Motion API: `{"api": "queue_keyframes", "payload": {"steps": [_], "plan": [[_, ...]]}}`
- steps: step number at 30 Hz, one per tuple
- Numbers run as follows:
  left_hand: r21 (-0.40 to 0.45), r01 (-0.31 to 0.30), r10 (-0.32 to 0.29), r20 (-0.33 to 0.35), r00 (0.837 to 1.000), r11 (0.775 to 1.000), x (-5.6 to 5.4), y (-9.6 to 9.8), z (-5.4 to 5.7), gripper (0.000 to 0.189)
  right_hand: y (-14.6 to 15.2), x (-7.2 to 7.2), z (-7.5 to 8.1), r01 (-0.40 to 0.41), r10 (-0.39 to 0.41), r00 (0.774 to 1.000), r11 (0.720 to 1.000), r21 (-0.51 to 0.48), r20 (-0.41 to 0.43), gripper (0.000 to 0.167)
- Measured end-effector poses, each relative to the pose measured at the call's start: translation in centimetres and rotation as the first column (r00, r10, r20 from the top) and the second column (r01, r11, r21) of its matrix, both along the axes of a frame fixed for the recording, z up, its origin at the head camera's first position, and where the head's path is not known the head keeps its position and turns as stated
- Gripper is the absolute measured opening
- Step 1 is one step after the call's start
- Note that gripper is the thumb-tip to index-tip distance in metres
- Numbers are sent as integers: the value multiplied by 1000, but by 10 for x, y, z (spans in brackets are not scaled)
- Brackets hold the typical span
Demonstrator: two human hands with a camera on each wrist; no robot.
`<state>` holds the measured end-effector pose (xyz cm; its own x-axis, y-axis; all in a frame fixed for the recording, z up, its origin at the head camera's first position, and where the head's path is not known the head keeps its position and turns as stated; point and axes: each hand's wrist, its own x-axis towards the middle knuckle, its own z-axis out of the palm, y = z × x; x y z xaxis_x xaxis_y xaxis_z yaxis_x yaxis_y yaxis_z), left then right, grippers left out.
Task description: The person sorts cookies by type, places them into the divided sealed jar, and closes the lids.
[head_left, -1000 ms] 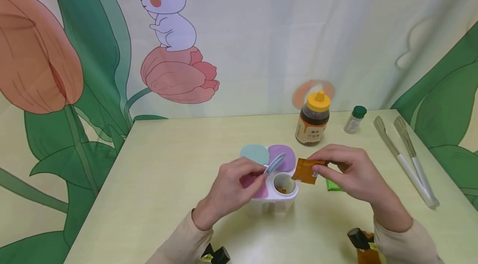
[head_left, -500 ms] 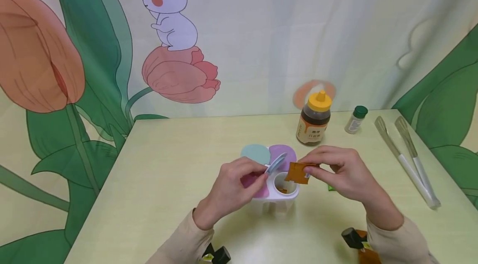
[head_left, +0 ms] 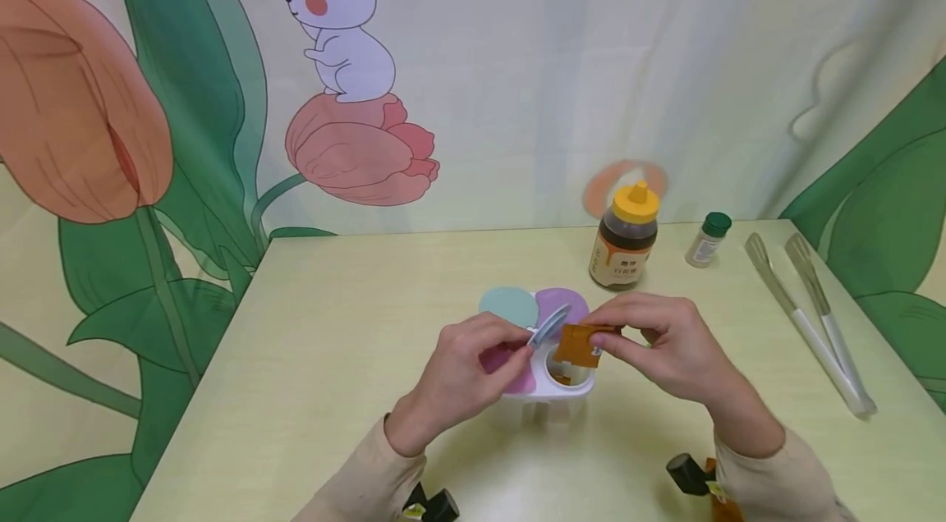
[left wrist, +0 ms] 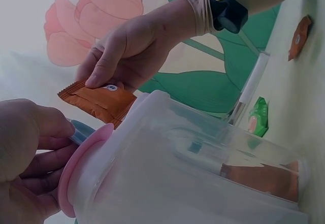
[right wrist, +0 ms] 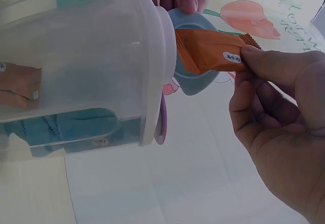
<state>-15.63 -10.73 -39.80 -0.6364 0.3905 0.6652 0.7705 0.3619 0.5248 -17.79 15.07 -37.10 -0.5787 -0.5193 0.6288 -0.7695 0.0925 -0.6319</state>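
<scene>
The right hand (head_left: 668, 350) is pinching an orange packet (head_left: 576, 345) by one end. The thumb is pressing on the side with the little white sticker, and the fingers are tucking in behind. The rest of the packet is sticking out past the fingertips, and its free end is hanging at the open round hole (head_left: 565, 378); I cannot tell if it is touching the rim. The left hand (head_left: 469, 362) is pinching a blue lid (head_left: 550, 325) and holding it tipped up beside the hole.

The box (head_left: 547, 392) is standing near the middle of the table (head_left: 332, 341). More packets are showing through its clear sides: an orange one (left wrist: 264, 181) and some blue ones (right wrist: 76, 127). A honey bottle (head_left: 623, 247) and a small jar (head_left: 707, 241) are standing near the far edge. Two long tools (head_left: 831, 366) are lying along the right edge. A green packet (left wrist: 259, 116) is lying near the box.
</scene>
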Motion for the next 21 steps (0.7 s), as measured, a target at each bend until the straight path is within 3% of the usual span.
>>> {"api": "queue_keyframes", "payload": {"steps": [4,11,21], "plan": [[-5,1,-1,8,1000,1000,1,1,0,12,-2,0,-2,-39,39,999,999,-26,-17,38],[-22,6,-6,25,1000,1000,1,4,0,12,-2,5,-3,12,-15,996,999,36,84,32],[-8,-3,3,10,1000,1000,1,3,0,11,-2,1,-6,11,-13,999,998,64,32,31]]}}
